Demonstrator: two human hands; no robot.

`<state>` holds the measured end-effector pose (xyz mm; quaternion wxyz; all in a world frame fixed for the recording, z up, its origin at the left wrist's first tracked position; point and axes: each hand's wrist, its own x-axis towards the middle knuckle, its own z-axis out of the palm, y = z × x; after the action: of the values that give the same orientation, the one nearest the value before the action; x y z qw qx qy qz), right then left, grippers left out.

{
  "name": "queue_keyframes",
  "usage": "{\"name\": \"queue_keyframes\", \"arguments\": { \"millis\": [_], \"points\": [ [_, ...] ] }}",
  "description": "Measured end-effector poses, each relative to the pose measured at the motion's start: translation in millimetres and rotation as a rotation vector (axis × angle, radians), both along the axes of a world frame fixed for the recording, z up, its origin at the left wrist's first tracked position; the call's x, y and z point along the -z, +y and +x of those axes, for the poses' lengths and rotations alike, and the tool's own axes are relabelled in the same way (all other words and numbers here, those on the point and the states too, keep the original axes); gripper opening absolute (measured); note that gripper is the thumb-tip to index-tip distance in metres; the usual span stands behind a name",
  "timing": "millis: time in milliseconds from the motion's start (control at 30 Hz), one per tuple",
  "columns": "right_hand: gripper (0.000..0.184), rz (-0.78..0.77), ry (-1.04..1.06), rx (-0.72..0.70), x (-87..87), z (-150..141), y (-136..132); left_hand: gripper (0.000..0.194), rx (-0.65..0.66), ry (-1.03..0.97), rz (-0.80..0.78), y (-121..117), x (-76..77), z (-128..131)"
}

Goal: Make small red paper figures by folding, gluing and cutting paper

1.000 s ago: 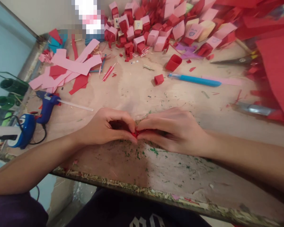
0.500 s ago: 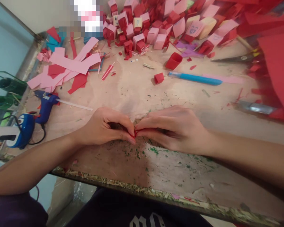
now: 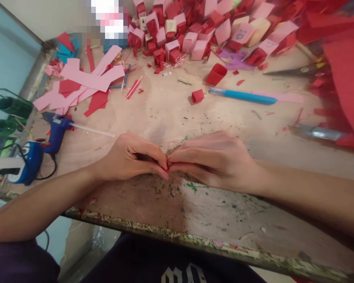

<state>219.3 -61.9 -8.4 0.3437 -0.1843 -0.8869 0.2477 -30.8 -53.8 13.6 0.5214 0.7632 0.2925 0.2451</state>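
Observation:
My left hand (image 3: 129, 158) and my right hand (image 3: 216, 159) meet fingertip to fingertip over the worn wooden table (image 3: 194, 204), near its front edge. Both are closed in a pinch on a small red paper piece (image 3: 168, 165), of which only a sliver shows between the fingertips. The rest of the piece is hidden under my fingers. Green and red paper crumbs lie on the table just below my hands.
A blue glue gun (image 3: 57, 129) lies at the left by pink paper strips (image 3: 85, 80). A heap of red and pink paper boxes (image 3: 194, 31) fills the back. A blue pen (image 3: 243, 96), a small red box (image 3: 197, 96), scissors (image 3: 297, 70) and red sheets (image 3: 346, 78) lie at the right.
My fingertips have pressed closer together, so less of the red piece shows. The hands stayed in place and the view shifted slightly.

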Motion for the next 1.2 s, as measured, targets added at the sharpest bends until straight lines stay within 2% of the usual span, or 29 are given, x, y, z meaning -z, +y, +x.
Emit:
{"name": "queue_keyframes", "arguments": {
  "millis": [133, 300, 500, 700, 1033, 1200],
  "points": [
    [0.014, 0.074, 0.01, 0.002, 1.9, 0.2, -0.3, 0.01, 0.046, -0.029, -0.013, 0.0, -0.1, -1.3],
    [0.025, 0.124, -0.056, -0.004, 1.6, 0.8, 0.4, 0.011, 0.078, -0.092, -0.097, 1.1, 2.6, -2.4],
    [0.028, 0.119, -0.086, -0.043, 0.7, 1.7, 1.3, 0.01, 0.108, -0.096, -0.173, 1.8, 2.9, -2.2],
    [0.029, 0.123, -0.144, -0.056, 1.8, 1.8, 0.3, 0.016, 0.063, -0.063, -0.199, 0.4, 1.9, -1.8],
    [0.027, 0.037, -0.062, -0.121, 1.6, 0.8, 1.9, 0.023, 0.036, -0.049, -0.225, -3.3, 6.3, -2.4],
    [0.025, 0.018, -0.096, -0.15, 2.3, -0.5, 1.6, 0.018, 0.109, -0.06, -0.189, -1.7, 3.4, -0.2]
  ]
}}
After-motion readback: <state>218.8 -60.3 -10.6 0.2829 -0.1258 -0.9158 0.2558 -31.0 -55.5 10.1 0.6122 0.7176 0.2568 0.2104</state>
